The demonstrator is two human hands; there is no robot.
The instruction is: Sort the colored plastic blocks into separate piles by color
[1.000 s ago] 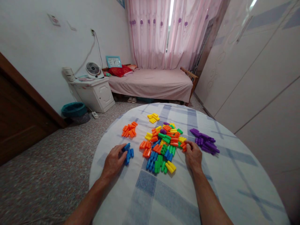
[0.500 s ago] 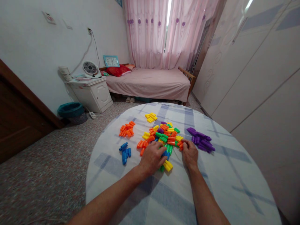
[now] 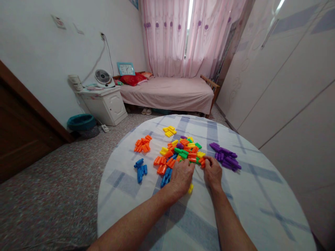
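A mixed pile of bullet-shaped plastic toy pieces (image 3: 182, 153) in orange, green, yellow, blue and purple lies mid-table. My left hand (image 3: 182, 177) is over the near side of the pile, its fingers curled down; what lies beneath them is hidden. Blue pieces (image 3: 165, 178) show to its left, and a yellow piece (image 3: 191, 189) sticks out below it. My right hand (image 3: 213, 172) rests at the pile's right edge, fingers curled, with the tips against orange pieces (image 3: 202, 162). Whether it grips one is hard to see.
Separate groups stand around the pile: yellow pieces (image 3: 169, 131) behind, orange (image 3: 142, 144) and blue (image 3: 140, 170) at left, purple (image 3: 225, 156) at right. A checked cloth covers the round table (image 3: 259, 195). Beyond are a bed (image 3: 170, 89), a white cabinet (image 3: 115, 104) and a bin (image 3: 81, 122).
My left hand has shifted right across the near side of the pile, uncovering blue pieces on its left and covering green ones. My right hand stays at the orange pieces.
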